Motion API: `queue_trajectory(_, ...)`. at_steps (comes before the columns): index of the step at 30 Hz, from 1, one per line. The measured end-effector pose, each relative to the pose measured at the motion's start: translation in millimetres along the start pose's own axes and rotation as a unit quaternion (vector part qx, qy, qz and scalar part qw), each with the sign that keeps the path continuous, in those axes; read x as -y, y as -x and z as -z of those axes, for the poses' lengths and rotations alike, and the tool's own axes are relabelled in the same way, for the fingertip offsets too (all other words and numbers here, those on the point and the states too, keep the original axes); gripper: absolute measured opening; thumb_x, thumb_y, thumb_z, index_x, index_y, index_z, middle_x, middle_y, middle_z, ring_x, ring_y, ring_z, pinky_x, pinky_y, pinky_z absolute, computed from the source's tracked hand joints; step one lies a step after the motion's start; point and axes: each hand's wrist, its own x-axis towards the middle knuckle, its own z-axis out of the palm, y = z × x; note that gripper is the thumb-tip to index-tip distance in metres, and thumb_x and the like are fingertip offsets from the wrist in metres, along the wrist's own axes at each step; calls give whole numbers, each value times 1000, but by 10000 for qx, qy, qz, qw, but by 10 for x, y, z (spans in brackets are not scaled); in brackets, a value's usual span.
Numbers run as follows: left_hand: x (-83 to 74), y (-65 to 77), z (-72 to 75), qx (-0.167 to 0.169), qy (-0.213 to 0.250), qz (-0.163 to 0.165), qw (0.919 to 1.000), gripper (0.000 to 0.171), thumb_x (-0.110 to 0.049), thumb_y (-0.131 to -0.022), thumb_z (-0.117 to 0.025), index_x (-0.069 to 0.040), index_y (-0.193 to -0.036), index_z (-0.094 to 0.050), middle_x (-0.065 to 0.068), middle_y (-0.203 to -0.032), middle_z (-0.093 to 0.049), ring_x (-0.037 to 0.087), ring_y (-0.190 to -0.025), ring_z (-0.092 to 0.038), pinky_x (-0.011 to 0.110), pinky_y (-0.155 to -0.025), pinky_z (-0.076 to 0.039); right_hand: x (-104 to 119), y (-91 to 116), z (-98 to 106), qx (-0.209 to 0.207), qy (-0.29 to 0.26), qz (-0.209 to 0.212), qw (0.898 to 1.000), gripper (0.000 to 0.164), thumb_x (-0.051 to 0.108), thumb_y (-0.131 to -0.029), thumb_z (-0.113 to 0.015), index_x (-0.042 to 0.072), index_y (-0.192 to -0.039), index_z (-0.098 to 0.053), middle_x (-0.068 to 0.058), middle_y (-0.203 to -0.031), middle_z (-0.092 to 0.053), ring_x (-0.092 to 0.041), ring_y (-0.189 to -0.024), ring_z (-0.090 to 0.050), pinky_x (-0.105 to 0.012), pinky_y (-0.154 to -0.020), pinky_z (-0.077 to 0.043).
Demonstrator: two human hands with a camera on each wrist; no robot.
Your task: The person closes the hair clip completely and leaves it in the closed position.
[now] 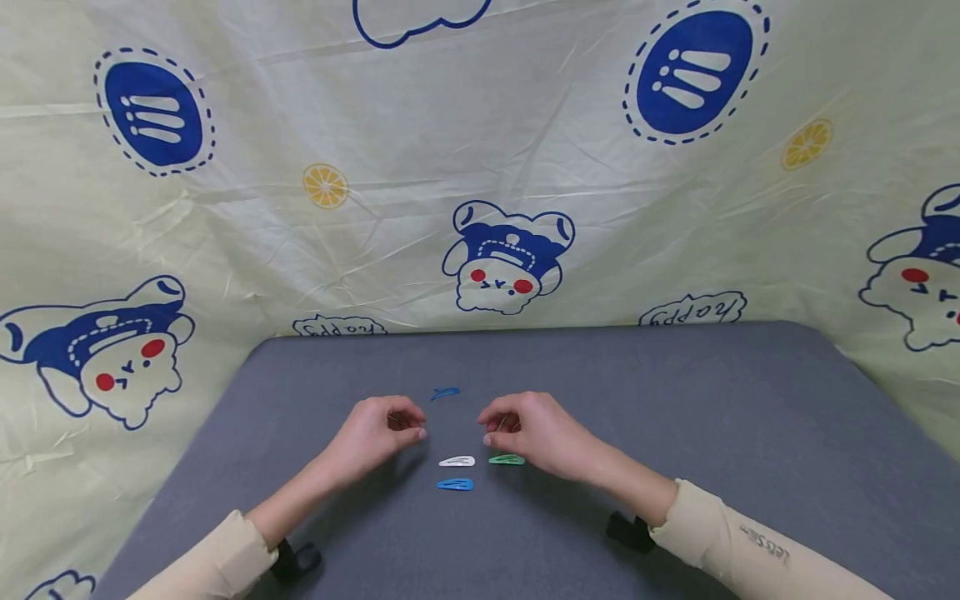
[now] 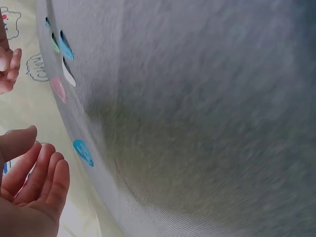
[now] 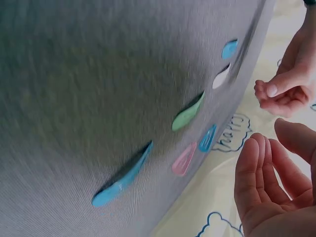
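My left hand (image 1: 381, 432) hovers over the table with loosely bent fingers and holds nothing. Facing it, my right hand (image 1: 536, 433) is likewise empty, its thumb apart from the fingers. Between and in front of them lie snap hair clips: a white clip (image 1: 457, 461), a green clip (image 1: 507, 459) nearest the right hand, and a blue clip (image 1: 455, 484) closest to me. Farther back is another blue clip (image 1: 446, 392). A pink clip (image 3: 183, 159) appears only in the wrist views. In the right wrist view a blue clip (image 3: 122, 182) lies nearest the camera.
The clips lie on a dark grey cloth-covered table (image 1: 712, 400). Behind it hangs a pale curtain (image 1: 405, 125) with cartoon prints. Black straps (image 1: 630, 532) sit at both wrists, by the cream sleeves (image 1: 750, 533).
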Motion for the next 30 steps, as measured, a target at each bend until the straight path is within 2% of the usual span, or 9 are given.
queue_trajectory(6, 49, -111, 41, -142, -86, -77, 9998, 13, -7, -84, -77, -5, -96, -73, -5, -83, -66, 12, -77, -61, 29, -70, -52, -41, -124, 32, -137, 50, -65, 9999, 19, 13, -90, -73, 9, -108, -73, 10, -88, -65, -12, -81, -59, -29, -73, -51)
queue_trajectory(15, 167, -307, 86, -211, -186, 100, 9996, 15, -8, -83, -78, -4, -96, -73, -4, -82, -66, 13, -77, -61, 31, -71, -52, -118, -351, 23, -222, 256, -109, 9994, 19, 12, -90, -72, 6, -108, -72, 7, -86, -65, -13, -80, -58, -29, -72, -50)
queue_trajectory(21, 218, -420, 91, -108, -263, 24, 9996, 14, -6, -83, -77, -2, -96, -73, -2, -82, -66, 13, -77, -61, 32, -71, -51, -145, -536, 30, -255, 333, -277, 9987, 22, 12, -89, -73, 5, -110, -72, 5, -87, -65, -14, -80, -58, -29, -72, -50)
queue_trajectory(30, 268, -584, 103, 90, -392, 149, 9991, 15, -6, -83, -77, -1, -96, -72, 0, -82, -67, 14, -76, -60, 32, -68, -50, -237, -814, -43, -238, 352, -469, 9980, 20, 13, -90, -73, 5, -108, -73, 3, -87, -65, -14, -82, -58, -32, -77, -50)
